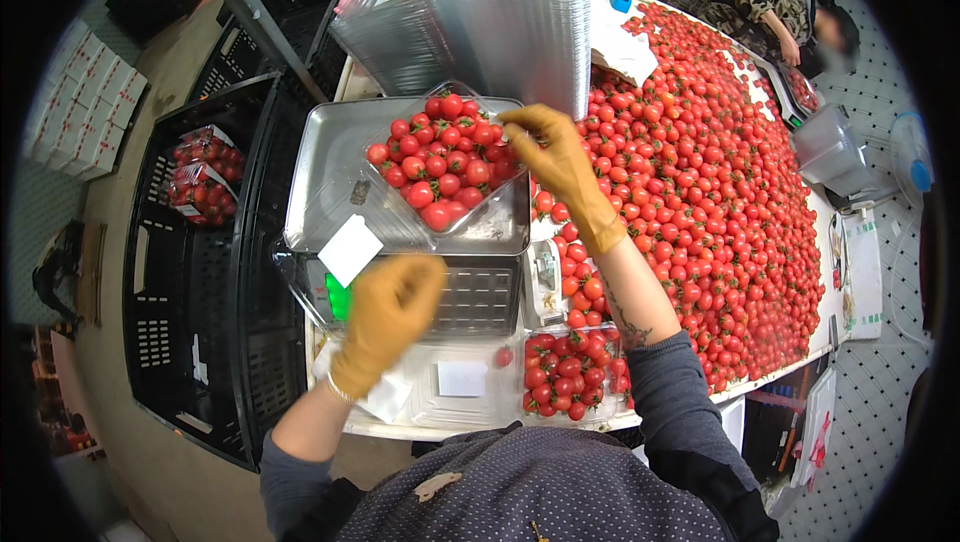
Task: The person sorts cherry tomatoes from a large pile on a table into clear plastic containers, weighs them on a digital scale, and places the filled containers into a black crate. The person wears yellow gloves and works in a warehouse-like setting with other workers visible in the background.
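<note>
Both my hands wear tan gloves. My right hand (551, 159) is at the right corner of a clear plastic clamshell box (491, 200) heaped with cherry tomatoes (442, 159); whether its fingertips pinch anything is not clear. The box rests on the steel pan (315, 189) of a digital scale, its clear lid folded out toward the lower left. A white label (350, 251) lies at the lid's lower left. My left hand (394, 313), blurred and curled, is over the scale's front, beside its green display (337, 297). Its fingertips are hidden.
Loose tomatoes (697, 204) cover the table's right side. Stacked clear boxes (517, 24) stand behind the scale. A second filled box (574, 377) sits near my body. Black crates (187, 279) stand at left, one holding packed boxes (202, 182). Another person (780, 16) works at far right.
</note>
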A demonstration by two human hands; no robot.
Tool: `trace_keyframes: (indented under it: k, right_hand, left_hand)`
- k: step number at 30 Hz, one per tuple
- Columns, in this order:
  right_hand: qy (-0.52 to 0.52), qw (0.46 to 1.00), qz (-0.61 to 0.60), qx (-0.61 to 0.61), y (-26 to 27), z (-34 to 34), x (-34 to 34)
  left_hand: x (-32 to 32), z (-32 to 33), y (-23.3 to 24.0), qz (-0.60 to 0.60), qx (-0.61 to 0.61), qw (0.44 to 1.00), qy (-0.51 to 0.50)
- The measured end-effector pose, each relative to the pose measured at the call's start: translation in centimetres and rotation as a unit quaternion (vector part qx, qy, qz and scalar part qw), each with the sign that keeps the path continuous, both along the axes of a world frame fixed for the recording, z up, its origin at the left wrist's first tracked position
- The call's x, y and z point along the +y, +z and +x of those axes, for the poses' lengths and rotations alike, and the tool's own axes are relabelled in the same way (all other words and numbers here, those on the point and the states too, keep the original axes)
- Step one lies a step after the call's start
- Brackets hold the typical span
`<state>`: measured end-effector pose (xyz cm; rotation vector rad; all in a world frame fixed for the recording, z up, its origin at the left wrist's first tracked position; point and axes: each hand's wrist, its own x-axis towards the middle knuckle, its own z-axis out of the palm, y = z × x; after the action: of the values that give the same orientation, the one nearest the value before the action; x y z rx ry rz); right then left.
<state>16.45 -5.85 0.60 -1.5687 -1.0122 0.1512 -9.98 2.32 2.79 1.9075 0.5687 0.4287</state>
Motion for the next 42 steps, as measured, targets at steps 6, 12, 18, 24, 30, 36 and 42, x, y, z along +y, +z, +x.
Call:
trace_keyframes:
  k: [6,12,18,24,30,36,42]
  right_hand:
    - [-0.065,0.987,-0.148,0.018,-2.6,2.6,-0.2]
    - [0.016,0.957,-0.159,0.241,-3.1,3.7,-0.3]
    - [0.034,0.889,-0.06,0.453,-2.9,1.4,-1.6]
    - [0.285,0.808,-0.179,0.483,-2.6,0.4,-4.9]
    - [0.079,0.971,-0.05,-0.219,-1.6,5.7,4.2]
    - [0.181,0.944,-0.23,0.155,-1.3,6.1,7.0]
    - [0.136,0.907,-0.12,0.379,-2.8,0.7,-0.6]
  left_hand:
    - [-3.4,-4.5,-3.7,-0.365,-0.011,0.924,0.111]
    - [-4.4,-2.0,-1.8,-0.239,-0.128,0.961,0.06]
    - [-2.1,4.5,-2.1,-0.13,-0.022,0.991,-0.03]
    - [2.6,2.0,-2.5,-0.059,0.011,0.996,0.06]
    - [1.5,3.1,-3.4,-0.057,-0.082,0.994,0.036]
    - [1.5,3.6,-4.2,-0.138,-0.123,0.979,0.084]
    - [5.5,2.4,-5.3,-0.244,-0.19,0.935,0.172]
